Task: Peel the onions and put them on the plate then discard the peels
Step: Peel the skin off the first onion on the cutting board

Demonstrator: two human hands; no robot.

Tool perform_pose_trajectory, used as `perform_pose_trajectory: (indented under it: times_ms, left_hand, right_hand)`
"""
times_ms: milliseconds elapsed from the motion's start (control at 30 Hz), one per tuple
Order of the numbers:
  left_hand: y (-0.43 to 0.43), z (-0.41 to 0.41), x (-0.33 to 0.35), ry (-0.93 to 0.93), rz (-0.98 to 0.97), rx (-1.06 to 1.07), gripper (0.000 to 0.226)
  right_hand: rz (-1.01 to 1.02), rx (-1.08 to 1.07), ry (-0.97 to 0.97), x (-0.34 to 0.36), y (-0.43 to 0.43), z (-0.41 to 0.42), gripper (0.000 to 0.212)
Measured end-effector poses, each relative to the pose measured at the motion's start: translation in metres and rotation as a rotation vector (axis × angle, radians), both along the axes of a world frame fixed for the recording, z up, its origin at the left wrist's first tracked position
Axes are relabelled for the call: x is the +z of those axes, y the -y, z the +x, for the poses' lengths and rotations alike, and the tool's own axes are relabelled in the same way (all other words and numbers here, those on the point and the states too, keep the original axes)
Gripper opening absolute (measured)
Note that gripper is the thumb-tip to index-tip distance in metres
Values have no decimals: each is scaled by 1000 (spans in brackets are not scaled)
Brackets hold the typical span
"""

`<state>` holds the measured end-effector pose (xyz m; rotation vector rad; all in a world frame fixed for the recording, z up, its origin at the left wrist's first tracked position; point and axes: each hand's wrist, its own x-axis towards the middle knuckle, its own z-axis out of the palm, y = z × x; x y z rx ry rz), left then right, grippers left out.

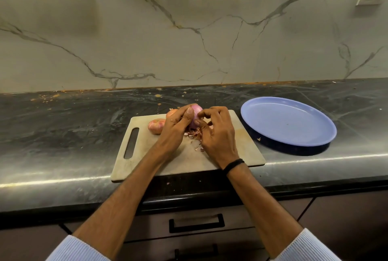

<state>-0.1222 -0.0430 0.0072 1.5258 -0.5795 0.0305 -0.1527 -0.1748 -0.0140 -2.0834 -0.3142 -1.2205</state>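
Left hand (178,123) and right hand (216,132) meet just above the middle of the board, both working on one onion (196,114). The left has its fingers curled round the bulb with the thumb pressed up its front. The right has its fingertips bent in against the bulb's right side, pinching at the skin there. Beneath them the dark countertop (63,135) carries a pale cutting board (147,156) with a handle slot at its left end. Just to the right of the board sits a blue plate (294,126) with nothing on it, so no onion has been delivered yet. The onion being held shows smooth, pinkish-purple flesh over its top, and I judge it mostly stripped, though its underside is hidden by the fingers. A second onion (155,126) lies on the board to the left of the hands in its dry, papery skin. A third onion (171,112) peeks out behind the left knuckles, apparently also unpeeled. Loose peels (195,135) lie on the board under the hands, with a few flakes (199,148) nearer the person. By my reckoning the job is early: one onion is nearly done, two are untouched, and plating and clearing the peels are all still to come.
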Motion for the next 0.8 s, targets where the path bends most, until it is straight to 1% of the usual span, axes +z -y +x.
perform_pose_trajectory:
  times_ms: [67, 200, 333, 500, 600, 700, 800]
  left_hand:
    - [0, -1, 1, 19, 7, 1, 28]
    - [2, -2, 3, -25, -13, 5, 29]
    - [1, -1, 1, -27, -35, 0, 30]
    - [0, 1, -4, -45, -26, 22, 45]
    - [-2, 2, -6, -46, -4, 34, 39]
    - [-2, 3, -7, -25, 29, 39, 39]
    - [0, 4, -8, -39, -8, 62, 34]
  right_hand:
    - [3, -16, 3, -1, 1, 1, 12]
    - [27, -32, 12, -3, 1, 2, 13]
    - [26, -30, 20, -1, 2, 2, 9]
    - [15, -23, 16, -1, 2, 2, 8]
    - [13, -24, 16, -1, 2, 4, 7]
    - [7, -10, 11, -3, 2, 6, 5]
    - [-38, 6, -13, -5, 1, 8, 6]
